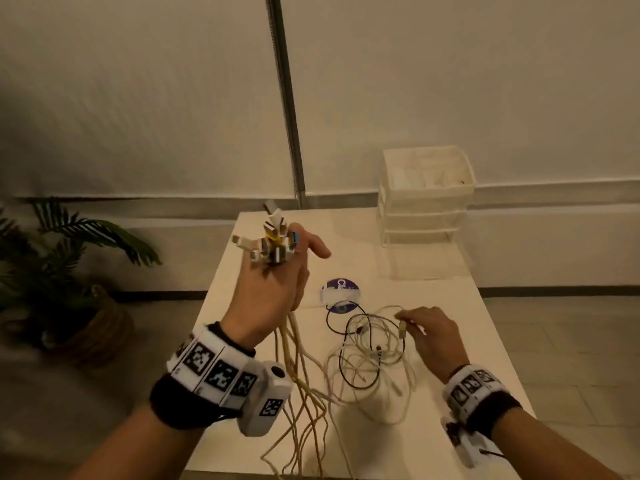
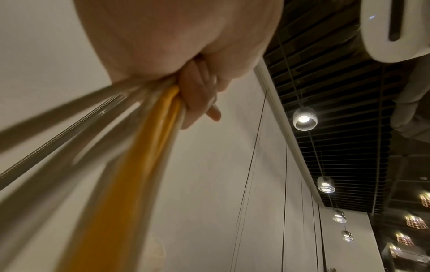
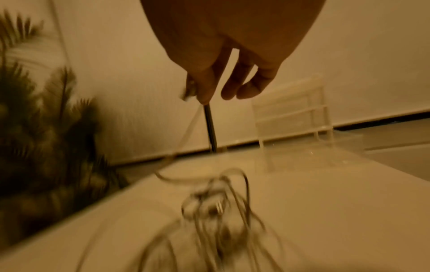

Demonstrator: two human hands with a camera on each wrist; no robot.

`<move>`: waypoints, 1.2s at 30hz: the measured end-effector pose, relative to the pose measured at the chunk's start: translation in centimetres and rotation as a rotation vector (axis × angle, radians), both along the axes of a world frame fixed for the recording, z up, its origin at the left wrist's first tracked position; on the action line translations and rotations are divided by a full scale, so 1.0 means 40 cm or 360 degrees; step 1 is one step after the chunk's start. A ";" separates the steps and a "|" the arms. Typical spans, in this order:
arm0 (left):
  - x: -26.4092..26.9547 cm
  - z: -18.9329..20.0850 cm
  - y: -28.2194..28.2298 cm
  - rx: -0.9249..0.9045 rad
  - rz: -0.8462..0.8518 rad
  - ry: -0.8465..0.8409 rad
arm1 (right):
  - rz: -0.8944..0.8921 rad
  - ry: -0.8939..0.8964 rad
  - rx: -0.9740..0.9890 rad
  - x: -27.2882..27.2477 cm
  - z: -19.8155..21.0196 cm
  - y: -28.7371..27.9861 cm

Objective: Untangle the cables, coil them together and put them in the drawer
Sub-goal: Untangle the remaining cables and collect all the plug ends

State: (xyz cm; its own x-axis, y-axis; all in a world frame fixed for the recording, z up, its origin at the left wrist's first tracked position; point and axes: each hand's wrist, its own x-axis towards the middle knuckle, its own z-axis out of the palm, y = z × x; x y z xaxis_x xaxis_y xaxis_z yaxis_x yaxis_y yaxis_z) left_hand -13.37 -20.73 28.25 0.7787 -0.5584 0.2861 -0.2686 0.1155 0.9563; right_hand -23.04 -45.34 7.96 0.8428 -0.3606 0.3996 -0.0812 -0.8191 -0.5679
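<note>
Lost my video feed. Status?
Left hand grips cable bundle. Right hand pinches a plug. Tangle on table. Nothing blocking.

No legible text. Wrist bands (image 1: pixel 211 370) carry black-white square codes; sticker (image 1: pixel 341 294) print on table too blurred.

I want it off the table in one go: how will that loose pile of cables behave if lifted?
Likely floppy: the cable pile lies in slack loops. Probably snags, since black and white strands cross. Seems light.
</note>
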 end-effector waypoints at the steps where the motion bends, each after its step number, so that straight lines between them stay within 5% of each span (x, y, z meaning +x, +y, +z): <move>1: 0.008 0.008 -0.017 0.0027 0.0015 0.0022 | -0.0026 -0.0111 0.0135 0.020 0.062 -0.005; 5: 0.029 0.053 -0.083 -0.0075 0.0000 0.0153 | -0.0033 -0.0426 0.0784 0.092 0.320 0.014; 10: 0.046 0.084 -0.145 -0.0081 0.0068 0.0124 | 0.0397 -0.0472 0.1460 0.125 0.561 0.129; 15: 0.055 0.095 -0.162 -0.0257 0.0010 0.0354 | 0.0344 -0.0525 0.1351 0.119 0.629 0.180; 19: 0.062 0.092 -0.156 -0.0244 -0.0053 0.0341 | 0.0304 -0.0390 0.0715 0.113 0.643 0.195; 26: 0.061 0.085 -0.163 -0.0112 -0.0310 0.0356 | 0.0332 -0.0163 0.0324 0.110 0.643 0.204; 36: 0.072 0.078 -0.193 -0.0162 -0.0030 0.0146 | 0.0382 -0.0270 0.0539 0.127 0.617 0.174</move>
State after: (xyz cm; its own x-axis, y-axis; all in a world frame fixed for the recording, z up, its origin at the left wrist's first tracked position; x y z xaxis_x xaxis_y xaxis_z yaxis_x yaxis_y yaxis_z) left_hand -10.49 -28.45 31.39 0.7938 -0.5449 0.2701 -0.1775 0.2171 0.9599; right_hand -17.97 -38.40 32.63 0.8513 -0.2973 0.4323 0.2058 -0.5687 -0.7964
